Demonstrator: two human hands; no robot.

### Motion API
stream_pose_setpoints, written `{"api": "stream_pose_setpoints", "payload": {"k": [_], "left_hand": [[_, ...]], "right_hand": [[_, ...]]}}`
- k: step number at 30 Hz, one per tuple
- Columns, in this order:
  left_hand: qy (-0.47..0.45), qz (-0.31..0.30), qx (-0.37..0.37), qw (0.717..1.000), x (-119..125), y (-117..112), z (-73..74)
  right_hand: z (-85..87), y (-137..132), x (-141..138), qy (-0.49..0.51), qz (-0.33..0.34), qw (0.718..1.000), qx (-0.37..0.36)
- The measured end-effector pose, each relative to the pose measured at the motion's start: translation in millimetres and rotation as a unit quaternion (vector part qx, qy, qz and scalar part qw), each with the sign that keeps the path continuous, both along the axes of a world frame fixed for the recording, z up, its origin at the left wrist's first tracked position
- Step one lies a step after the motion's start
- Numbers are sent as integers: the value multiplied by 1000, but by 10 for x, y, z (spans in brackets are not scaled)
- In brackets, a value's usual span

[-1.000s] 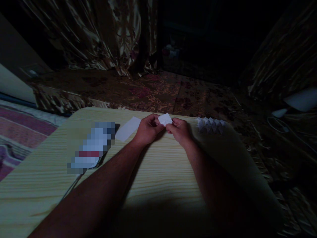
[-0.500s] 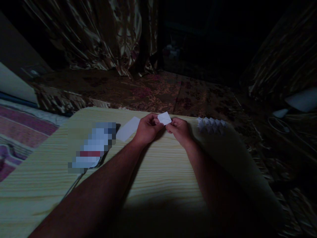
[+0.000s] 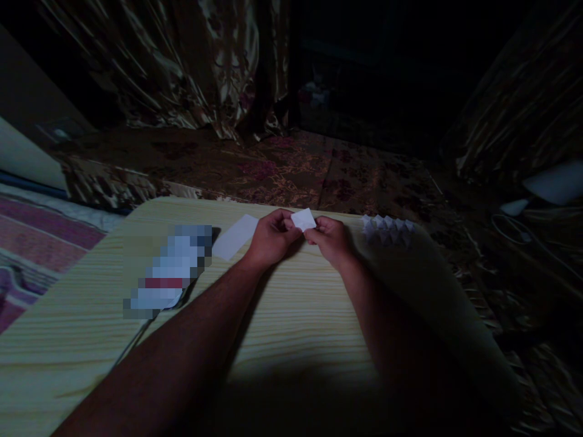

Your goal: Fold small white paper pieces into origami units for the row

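Note:
My left hand (image 3: pixel 272 238) and my right hand (image 3: pixel 331 238) meet over the far middle of a light wooden table (image 3: pixel 296 321). Both pinch a small folded white paper piece (image 3: pixel 303 220) between thumbs and fingertips, held just above the tabletop. A flat white paper slip (image 3: pixel 235 237) lies on the table just left of my left hand. A row of folded white paper pieces (image 3: pixel 388 229) sits to the right of my right hand, near the table's far edge.
A blurred-out object (image 3: pixel 170 270) lies on the table's left part, with a dark thing under it. Patterned dark fabric (image 3: pixel 291 170) covers the floor beyond. Shiny curtains (image 3: pixel 182 60) hang at the back. A striped rug (image 3: pixel 36 243) lies left; cables (image 3: pixel 523 230) lie right.
The small folded paper has shifted slightly between my fingertips; hands stay in the same spot.

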State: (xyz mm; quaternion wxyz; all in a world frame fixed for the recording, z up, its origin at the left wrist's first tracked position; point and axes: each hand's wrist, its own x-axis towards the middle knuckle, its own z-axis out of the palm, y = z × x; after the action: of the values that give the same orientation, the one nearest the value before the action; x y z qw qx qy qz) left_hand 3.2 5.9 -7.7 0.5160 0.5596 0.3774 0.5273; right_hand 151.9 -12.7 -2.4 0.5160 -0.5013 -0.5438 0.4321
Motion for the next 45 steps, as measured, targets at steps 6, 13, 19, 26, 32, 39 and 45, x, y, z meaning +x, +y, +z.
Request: {"api": "stream_pose_setpoints", "payload": {"k": [6, 13, 19, 26, 32, 39, 45], "left_hand": [[6, -12, 11, 1000, -3, 1, -5], [16, -46, 18, 999, 5, -34, 26], [14, -49, 21, 998, 5, -26, 14], [19, -46, 24, 998, -5, -7, 14], [-2, -22, 8, 1000, -2, -6, 30], [-57, -4, -17, 998, -16, -1, 90], [-98, 20, -22, 995, -32, 33, 99]], "right_hand": [[-3, 12, -2, 8, 4, 1000, 23], [-32, 20, 0, -19, -20, 1000, 8], [-22, 14, 2, -16, -8, 1000, 23], [16, -6, 0, -11, -8, 1000, 19], [-6, 19, -5, 23, 1, 1000, 7], [28, -2, 5, -6, 7, 1000, -19], [-15, 6, 11, -40, 36, 998, -14]]}}
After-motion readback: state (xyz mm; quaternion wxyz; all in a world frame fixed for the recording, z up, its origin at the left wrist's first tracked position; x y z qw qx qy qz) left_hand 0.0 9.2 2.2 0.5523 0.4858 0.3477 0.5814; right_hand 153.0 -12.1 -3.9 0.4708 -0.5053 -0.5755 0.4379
